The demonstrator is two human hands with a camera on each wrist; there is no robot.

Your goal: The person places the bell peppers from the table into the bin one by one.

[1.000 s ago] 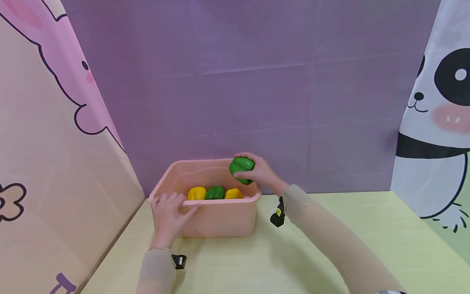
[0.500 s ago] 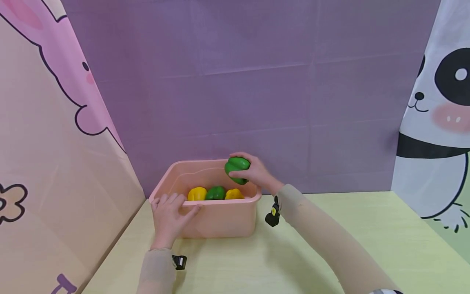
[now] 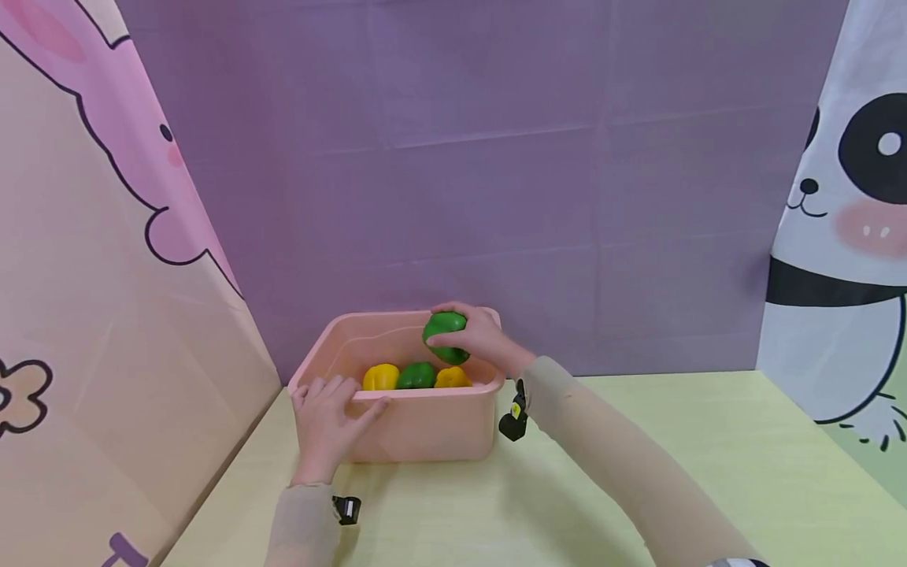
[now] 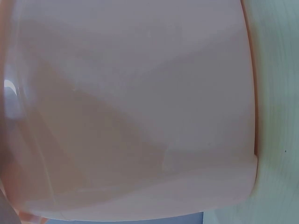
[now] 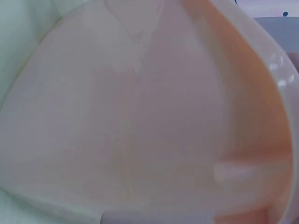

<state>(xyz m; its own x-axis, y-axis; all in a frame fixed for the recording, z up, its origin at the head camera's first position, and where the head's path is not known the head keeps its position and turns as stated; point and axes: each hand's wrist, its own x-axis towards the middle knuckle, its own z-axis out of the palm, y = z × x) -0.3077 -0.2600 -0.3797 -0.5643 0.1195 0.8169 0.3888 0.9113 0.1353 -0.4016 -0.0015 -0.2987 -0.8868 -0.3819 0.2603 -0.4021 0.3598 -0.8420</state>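
Observation:
In the head view my right hand [image 3: 482,340] holds a green bell pepper [image 3: 446,337] between thumb and fingers, above the right part of a pink plastic bin [image 3: 425,429]. Inside the bin lie a yellow pepper [image 3: 381,377], another green pepper [image 3: 416,376] and a second yellow one [image 3: 452,378], partly hidden by the front wall. My left hand [image 3: 328,417] grips the bin's front left rim, its thumb along the outside of the wall. Both wrist views are filled by the bin's outer wall [image 4: 140,102], seen from the right wrist as a wall [image 5: 140,116] below a curved rim.
The bin stands on a pale yellow-green table [image 3: 638,441], close to a purple backdrop [image 3: 496,157]. Printed cloth hangs at the left [image 3: 127,331], and a panda print [image 3: 843,236] at the right.
My right hand has carried the green bell pepper left and slightly down, further over the bin. The left hand has stayed on the rim.

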